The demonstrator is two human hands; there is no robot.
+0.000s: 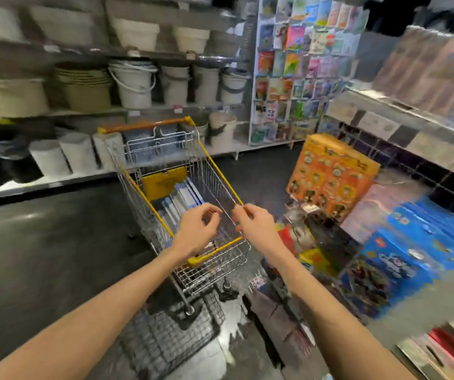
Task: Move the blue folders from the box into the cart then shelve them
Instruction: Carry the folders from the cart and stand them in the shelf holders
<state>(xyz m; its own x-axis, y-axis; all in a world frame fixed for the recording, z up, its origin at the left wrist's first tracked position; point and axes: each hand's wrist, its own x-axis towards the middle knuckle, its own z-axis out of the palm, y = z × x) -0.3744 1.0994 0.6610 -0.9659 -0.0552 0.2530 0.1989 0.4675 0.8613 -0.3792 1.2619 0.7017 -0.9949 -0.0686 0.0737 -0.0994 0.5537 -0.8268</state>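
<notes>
Bucket shelves [138, 86] stand behind the cart [217, 171]; an orange box [330, 176] sits nearby.

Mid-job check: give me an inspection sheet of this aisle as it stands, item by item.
Surface: dark shop floor, patches of glare.
Job's things: blue folders lie inside the wire shopping cart; source box not seen.
Clutter: orange printed box and blue packages stand beside the cart.
Grippers: left hand and right hand are over the cart's near end, fingers curled; cannot tell whether they hold anything.
Cables: nothing seen.
Surroundings: buckets on shelves; card rack.
</notes>
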